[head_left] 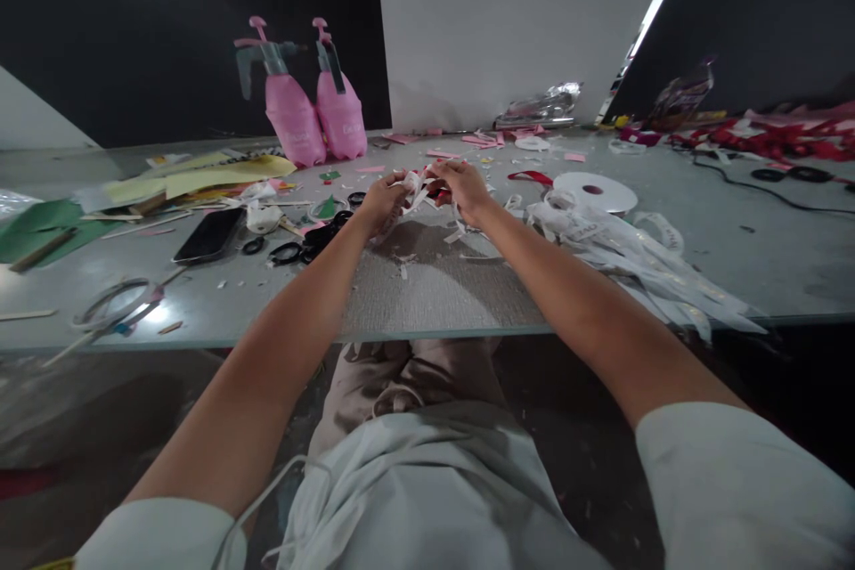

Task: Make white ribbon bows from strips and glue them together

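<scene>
Both of my hands meet over the middle of the glass table (pixel 468 303). My left hand (pixel 382 200) and my right hand (pixel 462 187) pinch a small bundle of folded white ribbon (pixel 418 189) with a bit of red showing between the fingers. Loose ends of the white ribbon hang down to the table below my hands. A pile of white printed ribbon (pixel 641 258) trails off to the right, beside a flat white ribbon spool (pixel 596 191).
Black scissors (pixel 313 242) and a dark phone (pixel 210 234) lie left of my hands. Two pink spray bottles (pixel 313 107) stand at the back. Yellow and green paper sheets (pixel 200 178) lie far left. Red ribbon (pixel 775 138) and a black cable (pixel 754 187) are at the right.
</scene>
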`<state>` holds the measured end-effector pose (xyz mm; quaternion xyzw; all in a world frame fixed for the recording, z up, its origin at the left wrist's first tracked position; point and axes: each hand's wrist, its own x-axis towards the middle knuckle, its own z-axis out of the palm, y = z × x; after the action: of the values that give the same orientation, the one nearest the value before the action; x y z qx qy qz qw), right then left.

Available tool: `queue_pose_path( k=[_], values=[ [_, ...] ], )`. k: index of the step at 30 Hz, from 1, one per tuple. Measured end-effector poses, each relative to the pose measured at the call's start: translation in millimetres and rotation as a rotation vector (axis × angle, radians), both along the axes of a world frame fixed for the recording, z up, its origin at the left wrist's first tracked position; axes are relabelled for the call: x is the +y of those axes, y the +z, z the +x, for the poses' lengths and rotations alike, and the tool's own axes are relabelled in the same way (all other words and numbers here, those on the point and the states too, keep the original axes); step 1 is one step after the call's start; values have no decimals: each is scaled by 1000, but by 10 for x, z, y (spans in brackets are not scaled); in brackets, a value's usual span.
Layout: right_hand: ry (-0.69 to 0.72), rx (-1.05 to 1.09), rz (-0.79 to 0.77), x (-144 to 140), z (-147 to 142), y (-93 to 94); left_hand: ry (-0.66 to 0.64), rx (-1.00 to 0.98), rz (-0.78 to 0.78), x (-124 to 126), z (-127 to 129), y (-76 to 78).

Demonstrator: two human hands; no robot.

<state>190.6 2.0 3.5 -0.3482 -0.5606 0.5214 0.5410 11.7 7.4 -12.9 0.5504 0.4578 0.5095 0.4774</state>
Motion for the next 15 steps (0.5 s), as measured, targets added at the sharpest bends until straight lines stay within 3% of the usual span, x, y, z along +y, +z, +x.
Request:
queue_pose_path(
  k=[9,15],
  values=[
    [31,-46,37,-10,-2,-12,-28,8,16,6,-11,-23],
    [-46,-234,261,146,6,-145,-155,63,107,-49,69,-43]
  ],
)
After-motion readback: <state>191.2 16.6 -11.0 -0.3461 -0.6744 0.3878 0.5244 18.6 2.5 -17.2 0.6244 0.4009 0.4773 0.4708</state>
